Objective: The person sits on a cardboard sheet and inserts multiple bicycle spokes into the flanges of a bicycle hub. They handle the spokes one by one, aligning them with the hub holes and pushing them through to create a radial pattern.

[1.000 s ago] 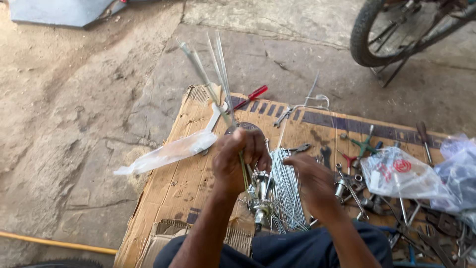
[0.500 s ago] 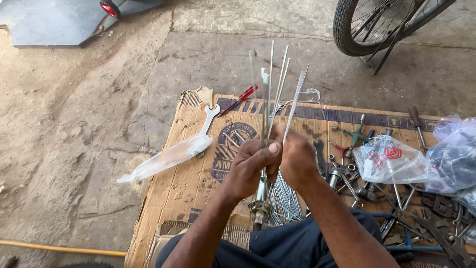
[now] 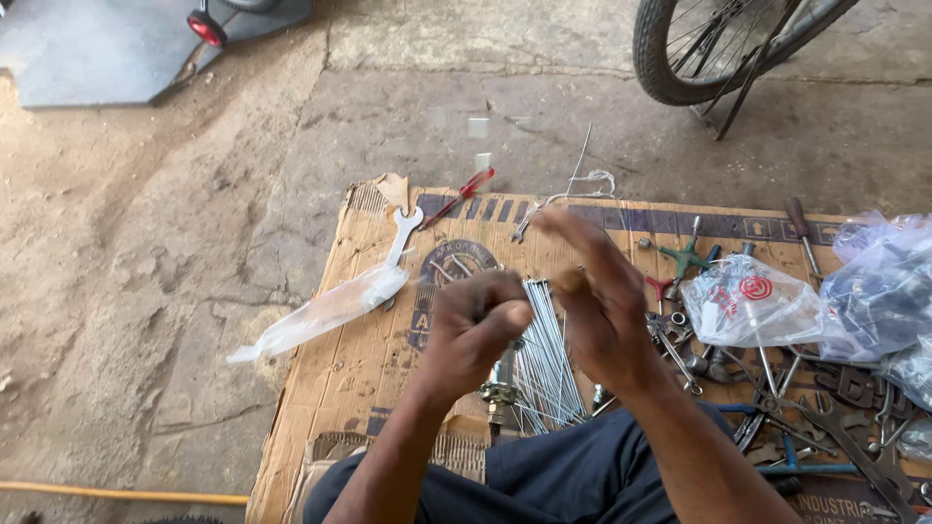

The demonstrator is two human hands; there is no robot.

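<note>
A bundle of thin metal spokes [image 3: 546, 354] stands between the two hands over the near middle of a flattened cardboard sheet [image 3: 330, 378] that lies on the concrete floor [image 3: 194, 223]. The spokes are bright silver, straight and packed close together, and they fan out a little toward the near edge of the cardboard. Their lower ends sit at a small metal hub [image 3: 498, 393] with a brass-coloured ring, just above the person's dark blue trousers [image 3: 573, 475].

The left hand [image 3: 473, 330] is curled closed around the top of the bundle, thumb pressed across it. The right hand [image 3: 602, 301] is mostly open, its fingers stretched toward the far edge of the cardboard; its thumb side lies against the spokes, but whether it pinches any of them cannot be told.

On the left part of the cardboard lies a flat silver wrench [image 3: 400, 236], and a long clear plastic bag [image 3: 320, 312] crosses the left edge onto the floor. Near the far edge lie a red-handled screwdriver [image 3: 464, 194] and a loop of white wire [image 3: 582, 182]. The right side is crowded: a green cross-shaped wrench [image 3: 684, 256], a clear plastic bag with a red mark [image 3: 752, 301], more crumpled bags [image 3: 883, 291] at the right edge, and a heap of wrenches and small steel parts [image 3: 815, 408] at the near right corner. A bicycle wheel [image 3: 709, 49] stands on the floor beyond the far right corner.
</note>
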